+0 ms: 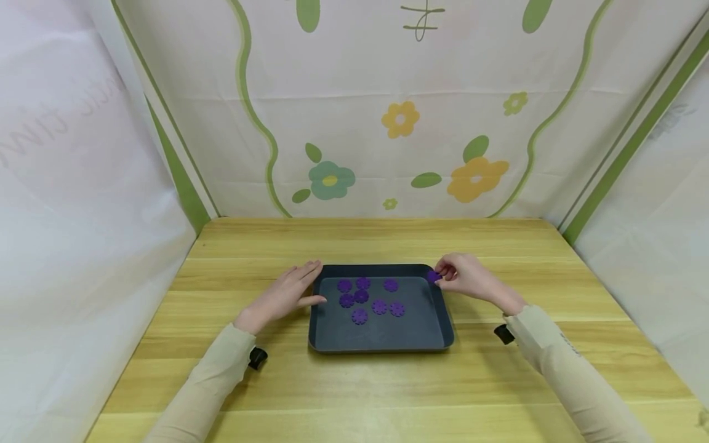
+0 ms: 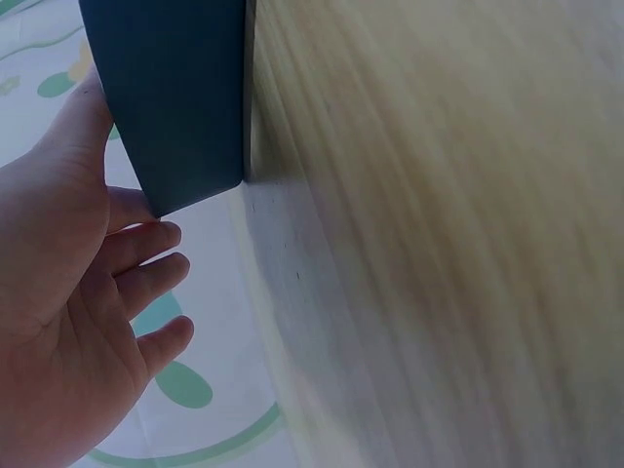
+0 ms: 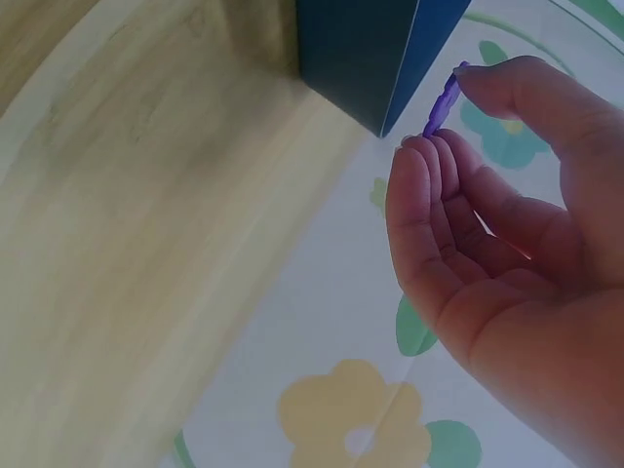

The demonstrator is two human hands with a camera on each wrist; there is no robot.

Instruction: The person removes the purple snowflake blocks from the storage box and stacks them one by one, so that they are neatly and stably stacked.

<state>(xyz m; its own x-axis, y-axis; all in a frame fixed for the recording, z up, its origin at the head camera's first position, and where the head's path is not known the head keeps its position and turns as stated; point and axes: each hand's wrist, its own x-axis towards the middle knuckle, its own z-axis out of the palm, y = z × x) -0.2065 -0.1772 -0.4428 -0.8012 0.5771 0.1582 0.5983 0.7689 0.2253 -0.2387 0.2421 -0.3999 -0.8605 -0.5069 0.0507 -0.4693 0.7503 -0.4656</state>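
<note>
A dark rectangular baking tray (image 1: pixel 382 338) lies on the wooden table, with several purple notched plastic discs (image 1: pixel 359 316) scattered flat over its middle and left part. My left hand (image 1: pixel 285 294) rests at the tray's far left corner, fingers nearly straight along the outside and the thumb reaching over the rim. In the left wrist view the hand (image 2: pixel 68 283) touches the tray wall (image 2: pixel 180 97), its other fingers loose. My right hand (image 1: pixel 468 277) pinches one purple notched disc (image 1: pixel 433 277) above the tray's far right corner. The right wrist view shows that disc (image 3: pixel 446 102) edge-on between thumb and fingertips.
The light wooden table (image 1: pixel 376 400) runs around the tray on all sides. A white curtain (image 1: pixel 343 67) printed with flowers and leaves hangs behind it, with more white cloth at both sides. A black strap piece (image 1: pixel 257 357) shows at the left wrist, another (image 1: pixel 504 334) at the right.
</note>
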